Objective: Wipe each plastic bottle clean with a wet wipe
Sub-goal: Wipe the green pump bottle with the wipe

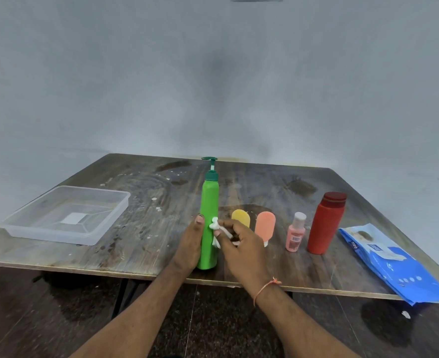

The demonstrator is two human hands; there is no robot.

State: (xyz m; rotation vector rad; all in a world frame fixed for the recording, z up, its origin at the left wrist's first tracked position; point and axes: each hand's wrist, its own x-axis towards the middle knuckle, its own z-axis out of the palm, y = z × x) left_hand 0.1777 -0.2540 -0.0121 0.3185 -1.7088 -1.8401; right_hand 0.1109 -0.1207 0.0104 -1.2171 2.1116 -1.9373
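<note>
My left hand (190,244) wraps the green pump bottle (208,223), upright near the worktop (146,228) edge at six o'clock. My right hand (241,245) pinches the wet wipe (215,229) against its side; I'd stroke downward, turning the bottle steadily.
</note>
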